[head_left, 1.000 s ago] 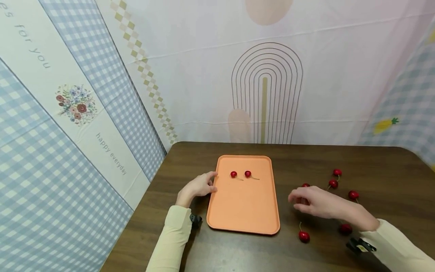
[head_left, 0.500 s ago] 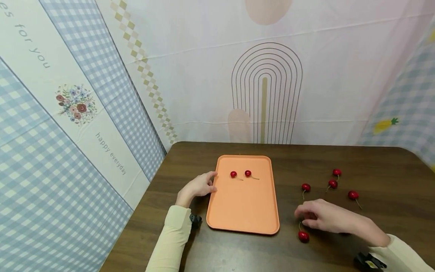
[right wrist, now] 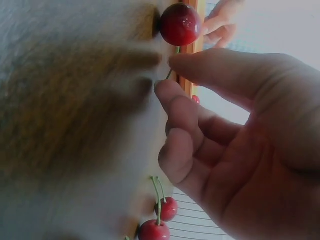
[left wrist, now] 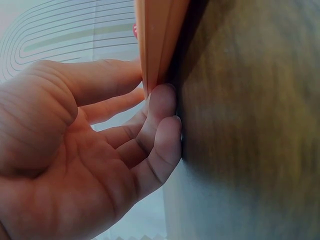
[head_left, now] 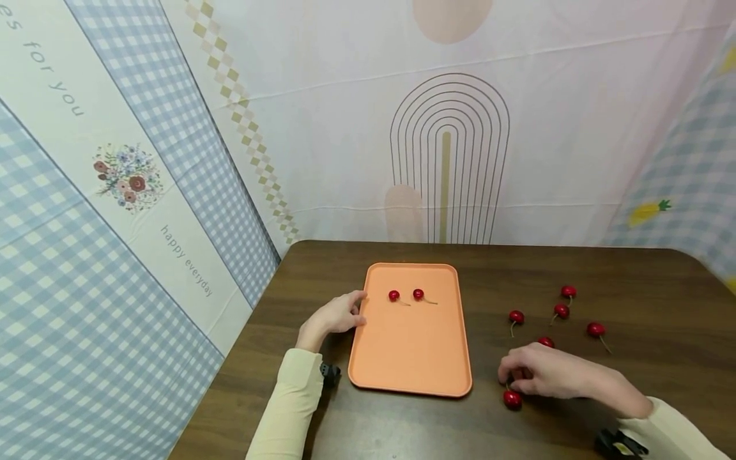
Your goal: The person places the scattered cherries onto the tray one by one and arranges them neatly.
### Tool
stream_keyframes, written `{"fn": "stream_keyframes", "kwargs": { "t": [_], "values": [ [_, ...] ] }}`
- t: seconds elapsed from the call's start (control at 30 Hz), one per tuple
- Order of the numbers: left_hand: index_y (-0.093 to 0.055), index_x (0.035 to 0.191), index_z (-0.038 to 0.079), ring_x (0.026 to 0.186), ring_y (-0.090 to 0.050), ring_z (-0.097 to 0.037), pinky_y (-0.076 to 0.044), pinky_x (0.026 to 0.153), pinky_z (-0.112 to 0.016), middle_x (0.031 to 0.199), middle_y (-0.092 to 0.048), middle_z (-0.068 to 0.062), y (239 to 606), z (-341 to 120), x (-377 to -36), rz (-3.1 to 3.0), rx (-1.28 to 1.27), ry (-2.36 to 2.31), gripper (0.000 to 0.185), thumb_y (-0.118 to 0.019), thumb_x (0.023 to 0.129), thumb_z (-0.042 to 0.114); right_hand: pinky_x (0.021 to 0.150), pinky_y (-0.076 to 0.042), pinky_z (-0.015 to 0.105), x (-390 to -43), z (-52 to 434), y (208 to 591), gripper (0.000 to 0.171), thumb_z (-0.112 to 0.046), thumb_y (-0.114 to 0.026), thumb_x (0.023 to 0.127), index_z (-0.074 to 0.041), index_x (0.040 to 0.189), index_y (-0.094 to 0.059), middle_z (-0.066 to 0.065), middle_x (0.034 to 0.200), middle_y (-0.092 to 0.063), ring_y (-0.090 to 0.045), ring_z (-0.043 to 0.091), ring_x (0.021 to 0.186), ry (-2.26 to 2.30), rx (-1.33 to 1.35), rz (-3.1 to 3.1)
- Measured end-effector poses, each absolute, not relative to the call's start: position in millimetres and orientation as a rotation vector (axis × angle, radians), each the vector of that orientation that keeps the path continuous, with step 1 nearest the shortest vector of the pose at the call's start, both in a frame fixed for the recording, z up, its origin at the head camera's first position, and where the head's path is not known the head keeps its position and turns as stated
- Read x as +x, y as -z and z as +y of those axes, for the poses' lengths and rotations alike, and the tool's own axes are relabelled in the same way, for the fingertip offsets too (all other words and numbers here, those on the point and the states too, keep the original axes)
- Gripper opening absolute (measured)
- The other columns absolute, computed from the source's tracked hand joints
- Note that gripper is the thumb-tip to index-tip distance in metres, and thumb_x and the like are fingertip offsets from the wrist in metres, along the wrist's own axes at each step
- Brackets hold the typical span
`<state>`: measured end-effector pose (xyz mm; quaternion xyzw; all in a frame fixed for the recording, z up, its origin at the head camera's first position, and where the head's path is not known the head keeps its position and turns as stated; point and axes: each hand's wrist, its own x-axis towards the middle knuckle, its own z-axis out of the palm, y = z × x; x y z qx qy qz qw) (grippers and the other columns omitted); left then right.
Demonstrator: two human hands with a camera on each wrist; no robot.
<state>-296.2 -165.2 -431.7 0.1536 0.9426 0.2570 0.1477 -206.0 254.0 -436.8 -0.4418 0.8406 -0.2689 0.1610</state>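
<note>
My left hand (head_left: pixel 335 313) grips the left rim of an orange tray (head_left: pixel 411 351). In the left wrist view, the thumb (left wrist: pixel 110 75) lies along the rim and curled fingertips sit at its underside, close to the table. Two red cherries with stems, one on the left (head_left: pixel 393 296) and one on the right (head_left: pixel 418 294), lie on the tray's far half. Right of the tray, my right hand (head_left: pixel 552 370) is low over the near cherry (head_left: pixel 512 400). In the right wrist view, thumb and index fingertip stand slightly apart on either side of that cherry's stem (right wrist: pixel 169 74).
More cherries lie on the dark wooden table (head_left: pixel 489 275) at the right: one behind my right hand (head_left: pixel 545 342), one left of the group (head_left: pixel 516 317), one farther right (head_left: pixel 595 329) and a far pair (head_left: pixel 561 311). A printed cloth (head_left: pixel 339 128) hangs behind the table.
My right hand has moved nearer and lower to the near cherry's stem, uncovering cherries behind it. The left hand and the tray stay in place.
</note>
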Motion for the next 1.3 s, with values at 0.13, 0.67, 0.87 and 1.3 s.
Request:
{"fn": "stream_keyframes", "kwargs": {
  "t": [0.13, 0.67, 0.87, 1.3],
  "values": [
    [-0.043, 0.146, 0.007, 0.069, -0.052, -0.015, -0.042, 0.067, -0.028, 0.082, -0.058, -0.003, 433, -167, -296, 2.722, 0.444, -0.719, 0.059, -0.067, 0.093, 0.015, 0.057, -0.043, 0.017, -205, 252, 439, 0.012, -0.014, -0.067, 0.092, -0.026, 0.094, -0.065, -0.018, 0.08, -0.054, -0.047, -0.008, 0.068, 0.774, -1.261, 2.403],
    [-0.043, 0.146, 0.006, 0.07, -0.052, -0.015, -0.042, 0.069, -0.03, 0.082, -0.058, -0.003, 434, -168, -296, 2.734, 0.449, -0.706, 0.059, -0.067, 0.092, 0.016, 0.053, -0.04, 0.017, -205, 243, 432, 0.015, -0.015, -0.066, 0.092, -0.025, 0.084, -0.059, -0.019, 0.071, -0.05, -0.044, -0.006, 0.06, 0.767, -1.147, 2.442],
    [-0.043, 0.146, 0.007, 0.07, -0.053, -0.016, -0.042, 0.069, -0.03, 0.083, -0.059, -0.003, 433, -167, -295, 2.733, 0.445, -0.705, 0.059, -0.067, 0.092, 0.016, 0.052, -0.041, 0.018, -209, 236, 426, 0.018, -0.015, -0.067, 0.092, -0.027, 0.082, -0.058, -0.019, 0.068, -0.05, -0.044, -0.007, 0.057, 0.779, -1.146, 2.501],
    [-0.042, 0.147, 0.007, 0.068, -0.051, -0.016, -0.041, 0.066, -0.03, 0.082, -0.057, -0.005, 432, -163, -293, 2.723, 0.432, -0.724, 0.059, -0.065, 0.094, 0.015, 0.05, -0.044, 0.02, -222, 213, 410, 0.013, -0.013, -0.065, 0.091, -0.019, 0.08, -0.066, -0.016, 0.062, -0.05, -0.046, -0.003, 0.052, 0.82, -1.063, 2.625]
  ]
}}
